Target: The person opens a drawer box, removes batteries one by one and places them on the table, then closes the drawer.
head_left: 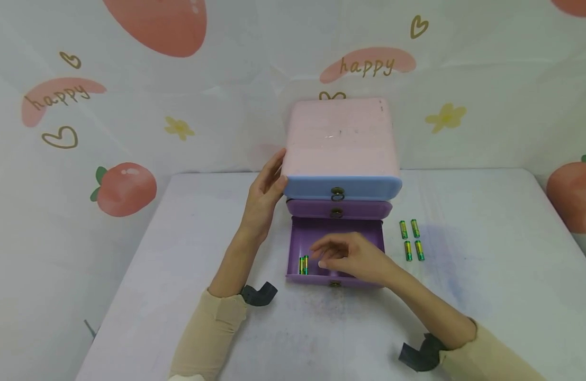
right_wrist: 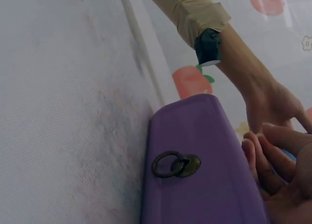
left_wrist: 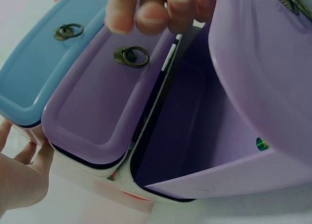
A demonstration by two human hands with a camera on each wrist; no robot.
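— Head view: where's the right hand (head_left: pixel 352 259)?
— Hovering over the pulled-out purple drawer (head_left: pixel 334 254), fingers loosely curled, holding nothing; batteries (head_left: pixel 303 265) lie inside at its left.
— And the left hand (head_left: pixel 264 197)?
— Flat against the drawer unit (head_left: pixel 340 140)'s side, fingers straight.

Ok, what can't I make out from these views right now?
- Head view: the right hand covers the middle of the open drawer; only the batteries at its left show.
- Right hand: whether it holds anything, fingers blurred.
- Left wrist view: drawer floor in shadow, one glint only.
- Left hand: palm side hidden against the box.
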